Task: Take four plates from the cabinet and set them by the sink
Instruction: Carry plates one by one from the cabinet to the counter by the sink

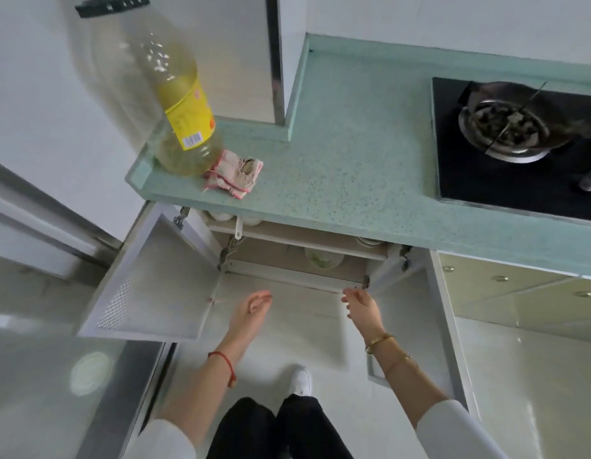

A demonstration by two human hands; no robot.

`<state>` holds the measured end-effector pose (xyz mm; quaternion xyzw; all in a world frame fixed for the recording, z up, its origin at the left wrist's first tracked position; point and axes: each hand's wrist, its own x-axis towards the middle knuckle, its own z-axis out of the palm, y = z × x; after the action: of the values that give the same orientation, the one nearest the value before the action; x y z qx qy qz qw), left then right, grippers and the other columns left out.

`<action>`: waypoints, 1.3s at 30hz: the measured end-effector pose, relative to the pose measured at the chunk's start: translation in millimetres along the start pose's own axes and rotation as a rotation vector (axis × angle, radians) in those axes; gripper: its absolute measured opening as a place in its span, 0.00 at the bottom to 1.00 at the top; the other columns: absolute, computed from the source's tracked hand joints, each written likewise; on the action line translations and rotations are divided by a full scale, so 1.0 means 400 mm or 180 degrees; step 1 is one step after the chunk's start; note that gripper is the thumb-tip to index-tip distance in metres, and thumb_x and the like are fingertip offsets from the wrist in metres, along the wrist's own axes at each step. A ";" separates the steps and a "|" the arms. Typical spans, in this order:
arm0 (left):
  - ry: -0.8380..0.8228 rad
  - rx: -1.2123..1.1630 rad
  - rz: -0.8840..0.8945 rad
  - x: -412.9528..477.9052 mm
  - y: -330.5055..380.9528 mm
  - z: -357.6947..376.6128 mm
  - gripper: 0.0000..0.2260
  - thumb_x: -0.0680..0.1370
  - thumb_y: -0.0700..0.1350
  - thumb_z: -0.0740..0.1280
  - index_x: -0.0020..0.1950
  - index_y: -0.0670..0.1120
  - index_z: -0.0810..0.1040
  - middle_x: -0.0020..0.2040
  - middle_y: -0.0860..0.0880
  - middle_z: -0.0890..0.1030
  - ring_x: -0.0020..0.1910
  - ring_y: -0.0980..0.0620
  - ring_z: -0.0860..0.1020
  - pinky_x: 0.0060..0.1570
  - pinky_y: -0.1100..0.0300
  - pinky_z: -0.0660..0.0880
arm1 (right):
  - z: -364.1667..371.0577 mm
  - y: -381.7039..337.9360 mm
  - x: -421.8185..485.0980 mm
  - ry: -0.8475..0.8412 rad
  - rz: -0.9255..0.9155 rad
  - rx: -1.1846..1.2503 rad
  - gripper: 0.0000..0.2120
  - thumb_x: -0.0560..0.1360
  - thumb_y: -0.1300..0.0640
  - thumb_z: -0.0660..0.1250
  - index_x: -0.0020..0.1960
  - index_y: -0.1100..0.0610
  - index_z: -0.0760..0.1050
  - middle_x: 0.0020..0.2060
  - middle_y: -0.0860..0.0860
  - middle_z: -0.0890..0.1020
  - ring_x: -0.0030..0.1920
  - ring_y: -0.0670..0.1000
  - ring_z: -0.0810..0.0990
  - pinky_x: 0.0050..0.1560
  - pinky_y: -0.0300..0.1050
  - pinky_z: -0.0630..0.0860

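Observation:
The cabinet [287,270] under the green countertop stands with both doors swung open, the left door [155,279] wide and the right door [410,309] beside my right arm. On its shelf I see a stack of pale dishes [367,241] and a glass bowl [323,260], mostly hidden by the counter edge. My left hand [252,308] hovers in front of the opening, fingers relaxed, holding nothing. My right hand [362,303] is at the lower front edge of the cabinet near the right door's hinge, fingers loosely extended, empty. No sink is in view.
On the green countertop [347,167] stand a large bottle of yellow oil [175,104] and a folded cloth [234,173]. A black gas hob with a burner [506,130] lies at the right. White dishes [234,219] and a white handle sit at the shelf's upper left.

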<state>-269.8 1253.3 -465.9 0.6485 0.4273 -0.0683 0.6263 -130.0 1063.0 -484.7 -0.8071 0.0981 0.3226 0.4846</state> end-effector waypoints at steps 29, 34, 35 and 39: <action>0.0064 0.1298 0.1002 1.632 -0.654 0.494 0.30 0.79 0.49 0.68 0.77 0.41 0.64 0.72 0.41 0.73 0.70 0.42 0.73 0.69 0.51 0.71 | 0.371 0.713 1.515 0.1084 -0.0799 -0.1004 0.21 0.74 0.54 0.60 0.56 0.71 0.76 0.56 0.68 0.80 0.58 0.59 0.79 0.52 0.48 0.69; 0.0048 0.1687 0.1381 1.733 -0.661 0.529 0.21 0.76 0.45 0.68 0.69 0.43 0.74 0.66 0.43 0.78 0.66 0.42 0.75 0.63 0.54 0.73 | 0.397 0.710 1.593 0.1302 -0.0814 -0.0856 0.21 0.76 0.58 0.63 0.62 0.72 0.72 0.58 0.70 0.78 0.59 0.68 0.77 0.59 0.57 0.72; 0.0067 0.1668 0.1428 1.746 -0.656 0.532 0.21 0.75 0.44 0.68 0.69 0.43 0.74 0.65 0.44 0.78 0.65 0.43 0.76 0.61 0.56 0.72 | 0.401 0.705 1.601 0.1352 -0.0835 -0.0861 0.20 0.76 0.59 0.63 0.62 0.72 0.71 0.58 0.70 0.77 0.58 0.68 0.77 0.60 0.58 0.73; 0.0015 0.1666 0.1551 1.795 -0.657 0.526 0.28 0.68 0.49 0.69 0.67 0.42 0.75 0.63 0.42 0.80 0.62 0.41 0.78 0.61 0.48 0.76 | 0.399 0.697 1.627 0.1515 -0.0898 -0.0805 0.17 0.73 0.68 0.65 0.61 0.72 0.71 0.58 0.70 0.77 0.58 0.68 0.77 0.57 0.54 0.70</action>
<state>105.3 1367.2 -1155.3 0.8699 0.2296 -0.0226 0.4359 173.8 1156.0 -1137.3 -0.9196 0.0549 0.0636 0.3837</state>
